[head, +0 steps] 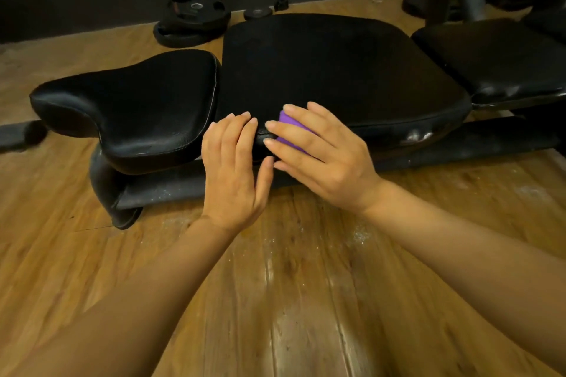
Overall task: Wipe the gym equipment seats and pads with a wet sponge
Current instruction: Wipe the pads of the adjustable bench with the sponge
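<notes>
Both hands meet at the pad's (337,70) near edge, right hand (321,156) gripping the sponge (292,128).

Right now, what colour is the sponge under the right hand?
Purple. The sponge shows best in the head view, peeking out between the right hand's fingers.

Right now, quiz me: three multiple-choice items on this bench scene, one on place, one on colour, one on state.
1. Where is the sponge?
A. on the floor
B. at the middle pad's near edge
C. on the weight plates

2. Its colour?
A. purple
B. yellow
C. green

3. The left hand?
A. clenched, holding nothing
B. gripping the sponge
C. fingers straight, resting by the pad gap

Key: B, it sits on the middle pad under the right hand; A, purple shows between the fingers; C, its fingers lie flat.
</notes>
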`<state>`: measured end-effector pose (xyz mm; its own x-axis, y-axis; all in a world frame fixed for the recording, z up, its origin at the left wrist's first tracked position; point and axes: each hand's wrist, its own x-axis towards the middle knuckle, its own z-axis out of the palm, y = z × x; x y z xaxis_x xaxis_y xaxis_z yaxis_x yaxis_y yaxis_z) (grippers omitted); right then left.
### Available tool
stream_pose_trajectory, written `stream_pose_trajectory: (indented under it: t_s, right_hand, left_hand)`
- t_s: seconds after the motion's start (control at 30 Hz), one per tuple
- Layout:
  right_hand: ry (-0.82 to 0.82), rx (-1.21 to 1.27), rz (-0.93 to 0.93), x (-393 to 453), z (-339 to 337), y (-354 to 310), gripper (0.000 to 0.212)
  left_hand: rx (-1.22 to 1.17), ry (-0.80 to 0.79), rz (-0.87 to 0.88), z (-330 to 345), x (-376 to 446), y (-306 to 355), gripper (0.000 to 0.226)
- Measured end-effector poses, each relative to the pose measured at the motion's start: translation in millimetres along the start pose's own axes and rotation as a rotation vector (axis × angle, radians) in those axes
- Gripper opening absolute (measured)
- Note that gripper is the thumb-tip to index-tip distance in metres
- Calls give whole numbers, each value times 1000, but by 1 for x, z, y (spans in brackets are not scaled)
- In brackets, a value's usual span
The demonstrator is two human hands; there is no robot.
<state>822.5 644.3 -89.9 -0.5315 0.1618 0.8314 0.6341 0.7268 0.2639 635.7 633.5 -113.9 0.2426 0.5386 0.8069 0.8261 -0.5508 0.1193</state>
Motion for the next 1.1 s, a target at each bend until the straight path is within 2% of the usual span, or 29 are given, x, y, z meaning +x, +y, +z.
stream_pose_trajectory:
  t_s: [0.1, 0.27, 0.43, 0.57, 0.77, 0.97, 1.1]
  right_hand:
    - [-40, -5, -14, 3, 0, -1, 26]
    - [-178, -20, -154, -5, -23, 26, 30]
    - [-171, -116, -4, -44, -45, 50, 43]
    - [-147, -91, 176, -74, -59, 70, 41]
    - [0, -18, 254, -67, -42, 54, 36]
    - [97, 48, 135, -48, -29, 45, 27]
    - [82, -57, -77, -64, -36, 73, 40]
  left_hand:
    - [-52, -2, -53, -4, -1, 4, 47]
    - [-114, -7, -133, -11, 2, 13, 45]
    - [-104, 2, -199, -14, 8, 26, 40]
    - [-70, -16, -111, -10, 14, 42, 38]
    - [29, -18, -47, 13, 19, 62, 42]
    - [135, 79, -112, 34, 21, 72, 39]
    - [251, 98, -170, 44, 25, 83, 40]
